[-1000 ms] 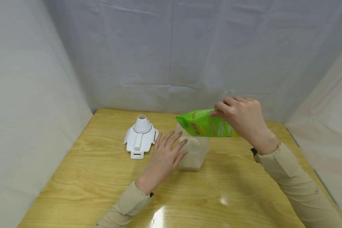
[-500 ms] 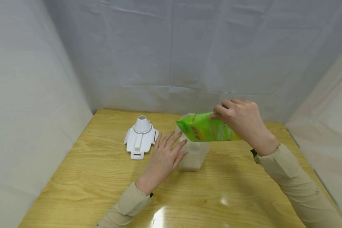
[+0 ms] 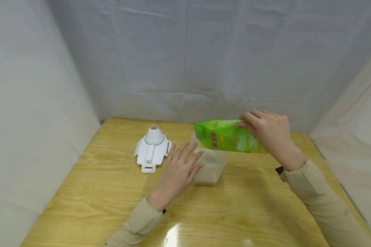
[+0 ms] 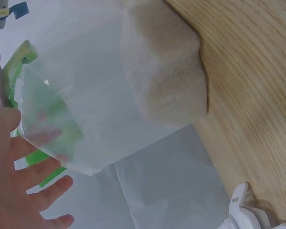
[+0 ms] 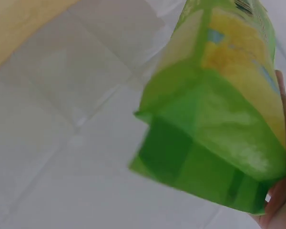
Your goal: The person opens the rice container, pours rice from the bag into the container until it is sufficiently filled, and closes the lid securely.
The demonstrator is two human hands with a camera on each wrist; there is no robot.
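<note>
My right hand (image 3: 267,132) grips a green plastic food bag (image 3: 224,137) by its upper side. The bag lies nearly level, its left end over a translucent plastic container (image 3: 208,171) that stands on the table. Pale, fine grains (image 4: 174,90) fill the lower part of the container, as the left wrist view shows. My left hand (image 3: 178,168) has its fingers spread and straight at the container's left side, fingertips right at the wall. In the right wrist view the bag's folded green bottom end (image 5: 195,157) faces the camera.
A white lid with a cone-shaped spout (image 3: 154,147) lies on the wooden table (image 3: 111,185), left of the container. Pale sheeting (image 3: 185,61) hangs behind the table and along both sides.
The bag and my right hand dip slightly, then shift a little to the right. My left hand, the container and the lid keep their places.
</note>
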